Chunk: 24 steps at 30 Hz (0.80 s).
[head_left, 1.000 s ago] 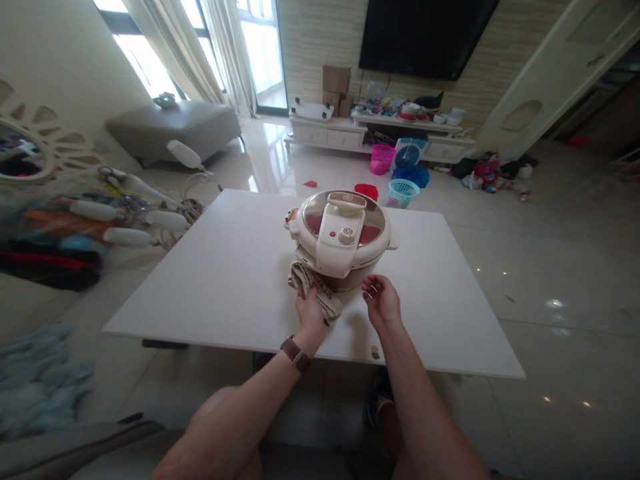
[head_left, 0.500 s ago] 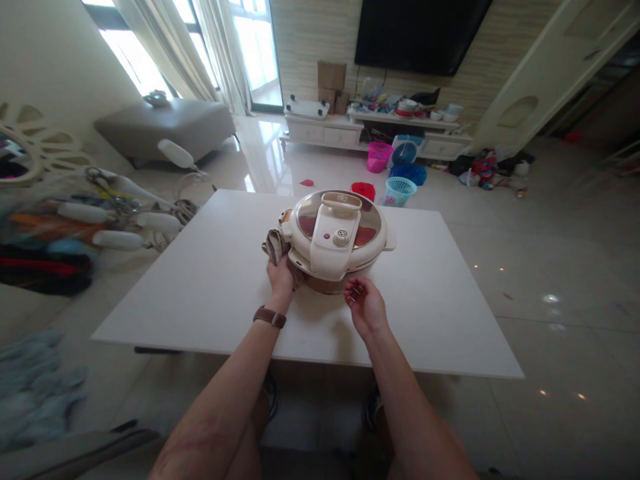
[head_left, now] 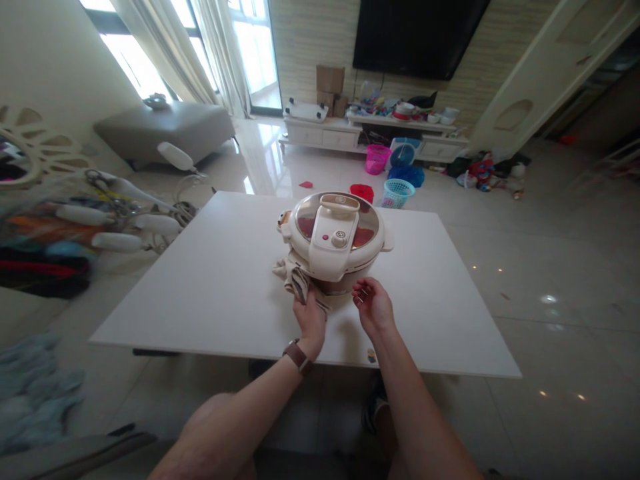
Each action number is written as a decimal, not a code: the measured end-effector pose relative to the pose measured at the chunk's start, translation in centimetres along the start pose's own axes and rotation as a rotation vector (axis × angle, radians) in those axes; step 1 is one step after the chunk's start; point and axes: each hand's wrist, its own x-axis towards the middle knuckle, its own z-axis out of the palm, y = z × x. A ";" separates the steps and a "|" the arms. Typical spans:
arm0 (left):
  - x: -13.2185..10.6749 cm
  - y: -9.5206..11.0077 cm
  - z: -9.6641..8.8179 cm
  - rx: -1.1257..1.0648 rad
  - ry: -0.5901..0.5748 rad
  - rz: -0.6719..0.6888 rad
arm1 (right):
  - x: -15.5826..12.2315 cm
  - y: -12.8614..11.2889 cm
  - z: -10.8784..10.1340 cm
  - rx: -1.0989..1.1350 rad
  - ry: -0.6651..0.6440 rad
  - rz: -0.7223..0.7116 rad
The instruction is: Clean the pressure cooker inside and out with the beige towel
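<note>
Head view: round cream plastic cooker with see-through lid window (head_left: 334, 243) sits upright mid-desk, on white rectangular desk (head_left: 215, 287). Left hand (head_left: 310, 319) closed round crumpled beige-and-brown fabric cloth (head_left: 296, 280), at cooker's front-left side. Right hand (head_left: 373, 307) half-open, fingers curled, nothing seen in it, just beside cooker's front-right base; contact unclear. Brown-strapped watch (head_left: 298, 357) on left wrist.

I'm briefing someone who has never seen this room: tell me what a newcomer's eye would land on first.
Probably the cream cooker, standing on the white table mid-view. At its near left side, the left hand holds a crumpled cloth. Beyond, the big black television at the top and the bright pink basket below it stand out.
</note>
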 end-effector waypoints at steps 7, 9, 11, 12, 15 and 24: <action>-5.1 -1.7 -1.1 -0.045 -0.196 -0.168 | 0.4 -1.0 0.0 0.021 0.040 -0.029; -5.8 -1.9 -1.3 -0.042 -0.282 -0.194 | 0.6 -1.3 -0.1 0.023 0.050 -0.039; -6.2 -1.8 -1.4 -0.036 -0.367 -0.213 | 0.7 -1.5 -0.4 0.024 0.056 -0.047; -6.3 -1.8 -1.4 -0.041 -0.391 -0.224 | 0.8 -1.6 -0.6 0.026 0.058 -0.054; -6.2 -1.5 -1.2 -0.082 -0.368 -0.253 | 1.0 -1.7 -1.0 0.027 0.060 -0.068; -5.0 -0.8 -0.6 -0.215 -0.179 -0.267 | 1.2 -2.1 -1.5 0.031 0.057 -0.080</action>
